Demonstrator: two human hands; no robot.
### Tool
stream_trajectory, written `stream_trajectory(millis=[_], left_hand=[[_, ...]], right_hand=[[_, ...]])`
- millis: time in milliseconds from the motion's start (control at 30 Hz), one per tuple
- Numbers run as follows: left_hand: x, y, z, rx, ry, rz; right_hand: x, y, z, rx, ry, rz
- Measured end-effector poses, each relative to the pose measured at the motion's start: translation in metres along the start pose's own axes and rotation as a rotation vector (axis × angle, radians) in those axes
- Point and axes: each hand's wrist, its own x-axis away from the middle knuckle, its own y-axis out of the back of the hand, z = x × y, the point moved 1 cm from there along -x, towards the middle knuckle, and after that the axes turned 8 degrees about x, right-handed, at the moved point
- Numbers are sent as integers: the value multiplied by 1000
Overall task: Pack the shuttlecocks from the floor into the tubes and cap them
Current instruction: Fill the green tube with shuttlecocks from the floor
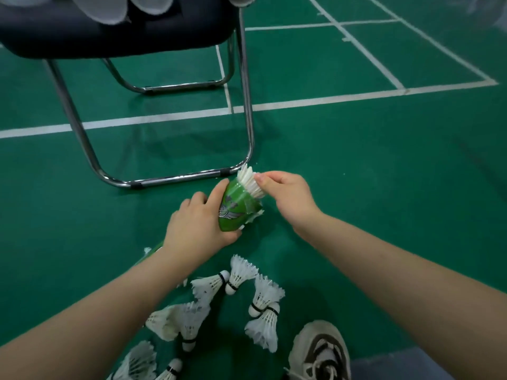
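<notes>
Two grips busy: left grip (197,229) clamped round the green tube (236,207), right grip (285,196) pinching the feathers of a shuttlecock (248,179) poking from its mouth. Risk: a skewed push crushes feathers or jams it, or the tube slips. Loose shuttlecocks (208,286) lie on the floor (356,160) by my shoe (321,349). Chair frame (175,178) just beyond could snag the tube.

The tube (236,208) is between the left hand (197,224) and the right hand (285,196). A shuttlecock (249,181) sticks out of its far end. A chair (109,34) stands behind. Loose shuttlecocks (264,297) lie on the floor (356,160) near the person, a shoe (319,349) to their right.
</notes>
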Motion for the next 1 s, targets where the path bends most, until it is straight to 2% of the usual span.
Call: stream_trajectory(millis=[200, 433, 633, 700, 833, 1000], left_hand=[[22, 10, 10, 12, 18, -32], [61, 5, 1, -4, -16, -17], [97, -6, -3, -57, -5, 49], [106, -10, -1, -36, 17, 63], [112, -19, 5, -23, 36, 84], [112, -32, 11, -64, 56, 117]], right_hand=[[28, -21, -8, -53, 37, 332], [45, -17, -19, 180, 34, 594], [68, -29, -25, 193, -37, 868], [77, -35, -29, 136, -41, 844], [88, -43, -47, 17, -32, 587], [94, -35, -70, 30, -13, 366]])
